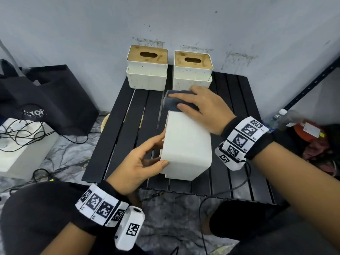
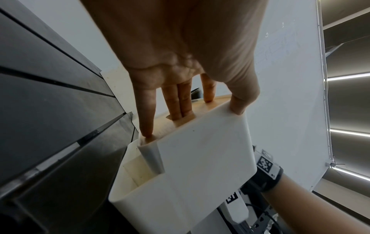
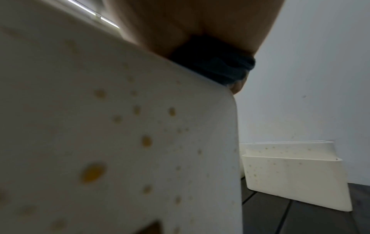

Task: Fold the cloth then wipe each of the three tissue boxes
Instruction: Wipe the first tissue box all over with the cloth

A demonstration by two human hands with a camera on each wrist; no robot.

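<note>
At frame centre, keep the left hand (image 1: 139, 162) gripping the tipped tissue box (image 1: 185, 144). Press the folded cloth (image 1: 174, 103), held under the right hand (image 1: 198, 105), across each speckled side.

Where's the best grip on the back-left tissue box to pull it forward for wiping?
Probably the back-left tissue box by its white side walls, coming from above and in front. Thumb on one side, fingers on the other, just under the wooden lid. It stands upright, its left side is free, and a gap separates it from the back-right box. The slot looks a poorer hold.
</note>
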